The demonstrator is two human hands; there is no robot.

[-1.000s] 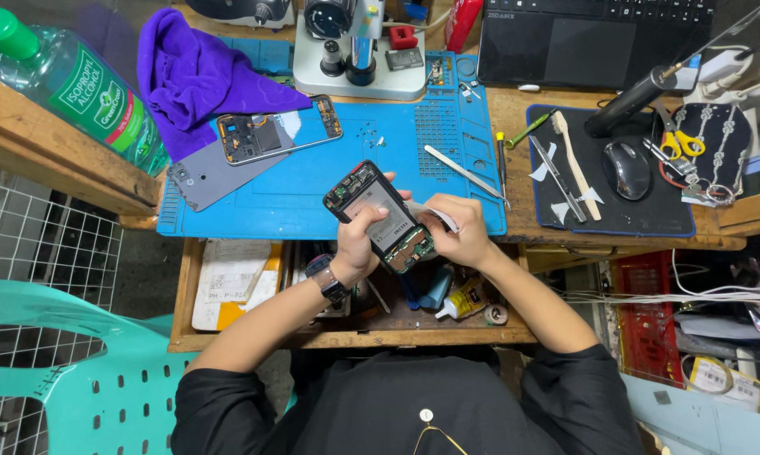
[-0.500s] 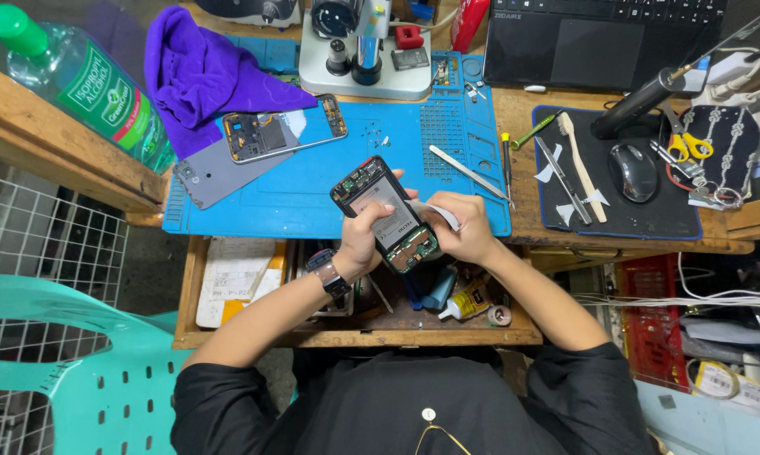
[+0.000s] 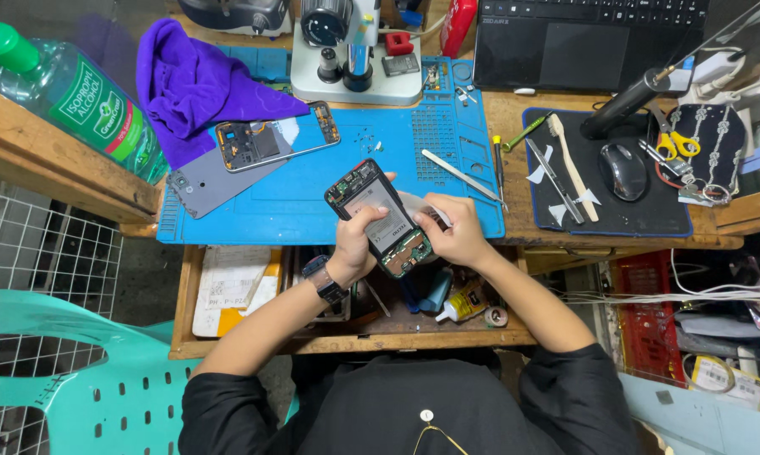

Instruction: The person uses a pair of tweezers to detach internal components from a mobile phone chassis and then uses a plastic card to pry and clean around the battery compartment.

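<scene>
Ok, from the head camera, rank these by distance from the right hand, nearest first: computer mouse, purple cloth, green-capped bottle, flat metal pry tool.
From the right hand:
1. Flat metal pry tool, on the blue mat just above the hand.
2. Computer mouse, on the black pad to the right.
3. Purple cloth, upper left of the mat.
4. Green-capped bottle, far left on the wooden shelf.

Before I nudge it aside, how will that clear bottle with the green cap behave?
The clear bottle lies tilted on the wooden shelf, so its round body may well roll off. It looks mostly full of liquid, so probably heavy for its size. The smooth plastic and glossy label could be slippery.
</scene>
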